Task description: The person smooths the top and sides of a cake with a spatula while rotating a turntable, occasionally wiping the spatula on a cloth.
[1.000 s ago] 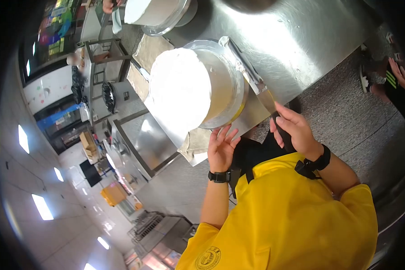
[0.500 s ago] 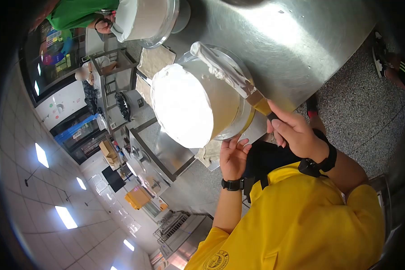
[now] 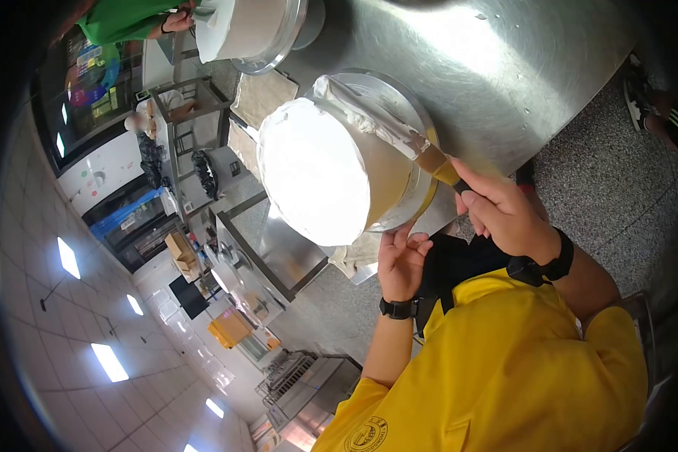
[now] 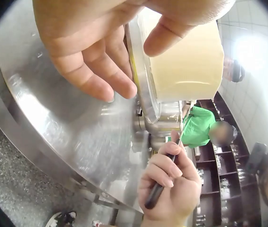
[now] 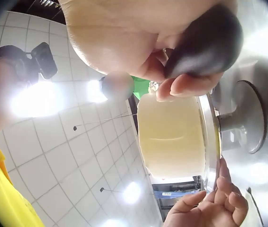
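Note:
A round cake (image 3: 313, 177) with a bright white top and smooth pale sides stands on a metal turntable (image 3: 431, 113). My right hand (image 3: 512, 211) grips the black handle of a spatula (image 3: 432, 160); its cream-covered blade lies along the side of the cake. The dark handle (image 5: 205, 45) fills the palm in the right wrist view. At the turntable's near rim is my left hand (image 3: 401, 267), its fingertips touching the edge, fingers loosely bent. In the left wrist view the left hand (image 4: 101, 42) has its thumb on the cake side of the rim and fingers beyond.
Another white cake (image 3: 252, 30) stands on a stand at the upper left, beside a person in green (image 3: 120, 19). Beige cloths (image 3: 264, 96) lie by the metal table's (image 3: 505, 68) edge. Someone's legs and shoe (image 3: 635, 105) show at the right.
Since a second ago, the spatula has moved left from beside the turntable's far edge to lie against the cake's side. The view has shifted, and the person in green has come into it.

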`<state>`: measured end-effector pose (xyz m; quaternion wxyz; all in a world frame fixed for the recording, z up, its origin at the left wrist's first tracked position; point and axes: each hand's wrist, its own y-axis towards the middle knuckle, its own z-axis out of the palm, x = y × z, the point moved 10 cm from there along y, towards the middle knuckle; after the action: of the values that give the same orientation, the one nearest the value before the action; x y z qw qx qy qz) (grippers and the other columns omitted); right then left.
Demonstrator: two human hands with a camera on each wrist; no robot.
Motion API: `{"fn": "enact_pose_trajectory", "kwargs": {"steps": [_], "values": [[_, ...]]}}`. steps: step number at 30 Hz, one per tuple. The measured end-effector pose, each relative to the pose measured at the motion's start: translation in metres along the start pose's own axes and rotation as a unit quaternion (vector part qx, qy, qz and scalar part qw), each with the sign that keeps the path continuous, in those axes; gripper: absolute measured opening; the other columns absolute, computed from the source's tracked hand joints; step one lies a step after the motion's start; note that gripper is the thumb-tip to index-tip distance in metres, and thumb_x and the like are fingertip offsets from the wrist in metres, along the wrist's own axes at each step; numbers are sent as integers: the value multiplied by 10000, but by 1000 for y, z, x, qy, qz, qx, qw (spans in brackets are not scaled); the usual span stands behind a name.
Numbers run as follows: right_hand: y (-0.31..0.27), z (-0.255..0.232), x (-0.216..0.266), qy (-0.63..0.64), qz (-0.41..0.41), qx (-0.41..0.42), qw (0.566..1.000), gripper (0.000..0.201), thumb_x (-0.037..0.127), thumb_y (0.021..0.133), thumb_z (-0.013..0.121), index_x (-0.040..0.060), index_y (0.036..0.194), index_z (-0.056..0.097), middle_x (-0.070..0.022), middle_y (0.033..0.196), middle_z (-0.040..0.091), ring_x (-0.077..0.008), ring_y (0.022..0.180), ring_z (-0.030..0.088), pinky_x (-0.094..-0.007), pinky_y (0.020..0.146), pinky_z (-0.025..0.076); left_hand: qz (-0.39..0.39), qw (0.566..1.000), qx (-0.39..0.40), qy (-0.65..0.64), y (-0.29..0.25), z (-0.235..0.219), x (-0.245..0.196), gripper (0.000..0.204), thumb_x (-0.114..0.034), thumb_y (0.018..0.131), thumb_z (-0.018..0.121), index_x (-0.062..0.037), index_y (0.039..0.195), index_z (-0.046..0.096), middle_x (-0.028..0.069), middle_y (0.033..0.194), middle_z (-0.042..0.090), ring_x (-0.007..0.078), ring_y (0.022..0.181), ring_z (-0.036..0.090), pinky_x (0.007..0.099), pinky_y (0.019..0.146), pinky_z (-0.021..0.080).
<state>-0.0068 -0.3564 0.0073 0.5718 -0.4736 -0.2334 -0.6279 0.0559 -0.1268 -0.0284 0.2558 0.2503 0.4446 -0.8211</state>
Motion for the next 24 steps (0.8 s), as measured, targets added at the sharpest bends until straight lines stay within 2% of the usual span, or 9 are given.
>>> {"fn": "enact_pose_trajectory", "kwargs": {"steps": [6,8,9,11,12,14,20,24], "values": [[1,-1,7,-35,-7,-6,999,524,50,1033,481,5,1548,397,-50,906,592,-69,632,531,-213,583,482,2,1000,0,-12,-1,1,0,511,-118,951,522,-59,1446,409,209,1511,488,290,1091,650,444,965,532],[2,-2,16,-108,-14,-12,994,536,8,1002,486,-9,1533,415,-92,903,600,-136,670,569,-258,622,497,1,1000,1,-14,-1,0,1,509,-116,951,520,-59,1444,411,211,1515,483,291,1088,651,443,964,533],[3,-1,16,-108,-13,-13,994,536,8,1002,486,-9,1533,415,-92,903,600,-136,670,569,-258,622,497,2,1000,1,-12,-1,-1,1,513,-115,950,518,-59,1449,409,213,1519,479,291,1090,650,443,966,532],[3,-3,32,-168,-94,-45,980,544,-32,969,478,-20,1512,440,-137,903,604,-221,729,598,-308,684,509,2,1000,3,-10,0,-1,2,518,-114,949,517,-60,1453,407,214,1522,475,291,1092,649,443,968,532],[4,-3,30,-168,-94,-46,980,544,-32,969,478,-20,1512,440,-137,903,604,-221,729,598,-308,684,509,1,1000,3,-11,0,0,2,529,-112,947,516,-61,1461,402,217,1528,468,290,1092,648,443,969,531],[1,-3,39,-206,-167,-75,961,560,-54,940,488,-20,1498,459,-159,902,601,-277,783,606,-347,727,509,-1,1000,2,-12,-1,1,2,539,-110,944,515,-62,1468,398,220,1534,461,290,1092,646,444,971,530],[1,1,45,-272,-194,-105,937,567,-56,919,533,2,1481,485,-172,916,598,-323,790,613,-376,704,510,-2,1000,0,-16,-1,4,2,567,-109,934,521,-67,1485,395,228,1548,439,288,1086,647,441,973,527],[2,2,49,-293,-182,-116,931,562,-41,920,548,19,1477,497,-173,935,593,-349,795,622,-389,697,517,-6,1000,-9,-21,-1,3,3,586,-108,923,529,-71,1491,389,231,1549,438,277,1031,643,435,956,521]]}}
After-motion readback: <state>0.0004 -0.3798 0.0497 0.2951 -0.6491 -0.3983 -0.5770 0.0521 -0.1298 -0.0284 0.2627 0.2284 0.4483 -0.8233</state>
